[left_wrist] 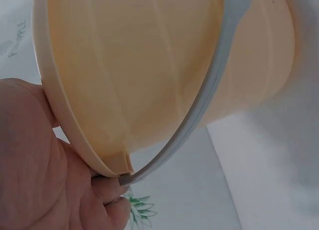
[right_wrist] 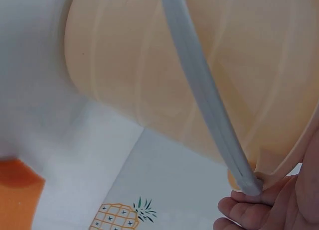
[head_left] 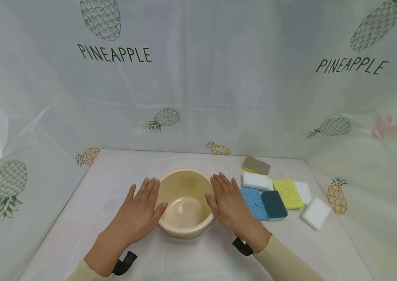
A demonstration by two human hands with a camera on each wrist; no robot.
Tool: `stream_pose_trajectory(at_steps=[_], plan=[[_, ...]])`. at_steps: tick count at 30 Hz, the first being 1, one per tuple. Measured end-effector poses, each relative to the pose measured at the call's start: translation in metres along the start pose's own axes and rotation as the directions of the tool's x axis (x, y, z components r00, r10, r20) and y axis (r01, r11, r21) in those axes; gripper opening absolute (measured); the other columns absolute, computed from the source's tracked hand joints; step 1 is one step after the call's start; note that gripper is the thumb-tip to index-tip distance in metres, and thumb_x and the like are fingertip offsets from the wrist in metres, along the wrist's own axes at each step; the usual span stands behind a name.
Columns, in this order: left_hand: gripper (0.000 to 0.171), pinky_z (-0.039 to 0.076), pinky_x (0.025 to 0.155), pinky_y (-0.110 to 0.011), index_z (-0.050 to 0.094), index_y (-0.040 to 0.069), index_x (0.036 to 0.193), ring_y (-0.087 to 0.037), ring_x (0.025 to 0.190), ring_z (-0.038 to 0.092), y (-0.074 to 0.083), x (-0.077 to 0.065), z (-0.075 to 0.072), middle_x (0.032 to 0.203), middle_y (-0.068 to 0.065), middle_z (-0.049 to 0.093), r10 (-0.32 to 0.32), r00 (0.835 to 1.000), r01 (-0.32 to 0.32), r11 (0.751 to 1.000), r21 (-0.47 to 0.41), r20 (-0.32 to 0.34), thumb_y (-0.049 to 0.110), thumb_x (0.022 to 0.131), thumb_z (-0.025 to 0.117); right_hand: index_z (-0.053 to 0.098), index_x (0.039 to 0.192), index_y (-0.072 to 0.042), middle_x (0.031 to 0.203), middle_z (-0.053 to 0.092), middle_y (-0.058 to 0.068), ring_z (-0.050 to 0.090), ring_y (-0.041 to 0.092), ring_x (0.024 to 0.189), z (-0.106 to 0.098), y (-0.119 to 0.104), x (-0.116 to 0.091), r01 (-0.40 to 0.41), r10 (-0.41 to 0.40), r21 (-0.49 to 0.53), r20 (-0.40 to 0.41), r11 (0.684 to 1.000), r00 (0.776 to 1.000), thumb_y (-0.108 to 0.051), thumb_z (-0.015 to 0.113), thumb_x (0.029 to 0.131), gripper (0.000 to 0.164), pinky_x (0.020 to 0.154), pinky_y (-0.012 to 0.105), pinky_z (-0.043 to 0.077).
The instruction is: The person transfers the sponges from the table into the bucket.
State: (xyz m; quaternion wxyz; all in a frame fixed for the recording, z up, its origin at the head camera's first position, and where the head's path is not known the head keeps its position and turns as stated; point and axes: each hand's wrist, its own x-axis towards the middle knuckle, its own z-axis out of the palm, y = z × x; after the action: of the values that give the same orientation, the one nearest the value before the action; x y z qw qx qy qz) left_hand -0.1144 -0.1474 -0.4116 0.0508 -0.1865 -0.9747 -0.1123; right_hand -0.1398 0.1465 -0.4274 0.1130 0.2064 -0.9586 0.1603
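A cream plastic bucket point(head_left: 186, 231) stands upright on the table, its inside visible from above with nothing in it. My left hand point(head_left: 135, 216) rests against the left side of its rim, fingers straight and pointing forward. On the opposite side, my right hand point(head_left: 231, 205) touches the rim with its fingers likewise straight. Both wrist views show a grey handle point(left_wrist: 199, 110) hanging down along the bucket's near wall. The fingertips of each hand lie close to the handle's hinge at the rim.
Right of the bucket lie a brown-and-yellow sponge point(head_left: 256, 166), several white sponges point(head_left: 255, 181), a blue sponge point(head_left: 254, 203), a dark green sponge point(head_left: 274, 205) and a yellow sponge point(head_left: 289, 194). Something orange point(right_wrist: 17, 195) sits below my right wrist. Pineapple-printed sheets point(head_left: 219, 86) wall the table.
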Motion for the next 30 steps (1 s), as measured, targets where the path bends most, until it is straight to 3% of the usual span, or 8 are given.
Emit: stream_pose_trajectory(at_steps=[10, 13, 18, 22, 26, 30], plan=[[0.073, 0.012, 0.126, -0.073, 0.03, -0.004, 0.164, -0.041, 0.161, 0.024, -0.001, 0.005, 0.0, 0.17, -0.023, 0.03, -0.021, 1.0, 0.021, 0.999, -0.031, 0.014, 0.047, 0.113, 0.042, 0.047, 0.156, 0.002, 0.161, 0.048, 0.019, 0.037, 0.038, 0.156, 0.003, -0.002, -0.002, -0.034, 0.034, 0.011, 0.023, 0.999, 0.999, -0.043, 0.047, 0.112, 0.063, 0.129, 0.063, 0.022], [0.074, 0.013, 0.126, -0.072, 0.029, -0.004, 0.164, -0.041, 0.161, 0.023, -0.001, 0.006, 0.001, 0.171, -0.022, 0.03, -0.02, 1.0, 0.02, 0.999, -0.032, 0.007, 0.048, 0.113, 0.042, 0.048, 0.155, 0.003, 0.159, 0.049, 0.02, 0.041, 0.038, 0.153, 0.003, 0.002, -0.005, -0.049, 0.049, 0.032, -0.003, 0.998, 0.999, -0.045, 0.049, 0.111, 0.065, 0.129, 0.061, 0.023], [0.074, 0.013, 0.126, -0.072, 0.031, -0.004, 0.163, -0.04, 0.161, 0.024, -0.001, 0.008, 0.001, 0.171, -0.022, 0.03, -0.006, 1.0, 0.006, 1.0, -0.01, -0.002, 0.049, 0.113, 0.041, 0.054, 0.148, 0.004, 0.151, 0.055, 0.022, 0.048, 0.04, 0.144, 0.002, 0.02, -0.012, -0.072, 0.075, 0.034, -0.093, 0.997, 0.993, -0.043, 0.055, 0.109, 0.062, 0.126, 0.059, 0.03], [0.075, 0.013, 0.126, -0.071, 0.031, -0.004, 0.163, -0.04, 0.161, 0.024, -0.002, 0.008, 0.001, 0.171, -0.022, 0.029, -0.002, 1.0, 0.002, 1.0, -0.008, 0.001, 0.05, 0.112, 0.04, 0.058, 0.141, 0.005, 0.142, 0.06, 0.024, 0.053, 0.042, 0.133, -0.001, 0.043, -0.022, -0.102, 0.099, -0.012, -0.168, 0.995, 0.981, -0.041, 0.061, 0.106, 0.058, 0.116, 0.058, 0.043], [0.075, 0.013, 0.127, -0.071, 0.03, -0.004, 0.164, -0.04, 0.161, 0.022, -0.003, 0.008, 0.003, 0.171, -0.022, 0.028, -0.003, 1.0, 0.003, 1.0, -0.027, 0.006, 0.05, 0.112, 0.04, 0.062, 0.129, 0.01, 0.127, 0.065, 0.029, 0.059, 0.046, 0.117, 0.001, 0.071, -0.037, -0.087, 0.06, -0.079, -0.291, 0.993, 0.955, -0.032, 0.073, 0.099, 0.053, 0.102, 0.058, 0.052], [0.075, 0.012, 0.127, -0.07, 0.028, -0.004, 0.164, -0.04, 0.161, 0.022, -0.003, 0.008, 0.006, 0.172, -0.022, 0.027, -0.005, 1.0, 0.006, 0.999, -0.038, 0.009, 0.049, 0.113, 0.04, 0.063, 0.119, 0.013, 0.115, 0.066, 0.03, 0.06, 0.05, 0.106, 0.005, 0.099, -0.054, -0.072, 0.016, -0.14, -0.367, 0.987, 0.93, -0.021, 0.08, 0.091, 0.047, 0.092, 0.06, 0.051]])
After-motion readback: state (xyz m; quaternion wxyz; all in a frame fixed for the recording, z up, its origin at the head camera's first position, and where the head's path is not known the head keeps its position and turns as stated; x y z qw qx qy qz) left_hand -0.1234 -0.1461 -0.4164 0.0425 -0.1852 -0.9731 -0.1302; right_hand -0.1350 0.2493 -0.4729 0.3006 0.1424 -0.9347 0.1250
